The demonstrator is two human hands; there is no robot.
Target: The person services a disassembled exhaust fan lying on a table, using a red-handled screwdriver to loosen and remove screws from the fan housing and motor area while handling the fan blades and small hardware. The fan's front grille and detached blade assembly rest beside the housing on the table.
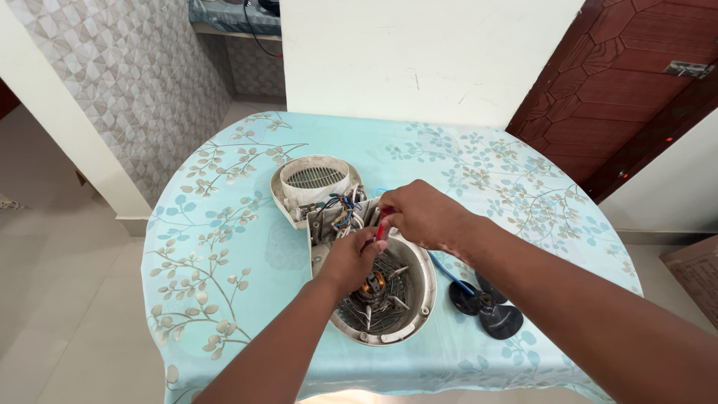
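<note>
An opened cream appliance lies on the round table: a round housing (419,295) with a motor and metal coils inside, and a vented rear cover (314,178) just beyond it, with a tangle of coloured wires (340,213) between the two. My right hand (422,217) is closed around a red-handled tool (382,223) that points down into the housing. My left hand (348,262) rests over the housing's inside, its fingertips pinched against the tool's lower part.
A black fan blade (490,303) and a blue cable (449,271) lie right of the housing. The table wears a light blue cloth with a leaf print (224,247). A white wall and a brown wooden door (636,82) stand behind; tiled floor lies to the left.
</note>
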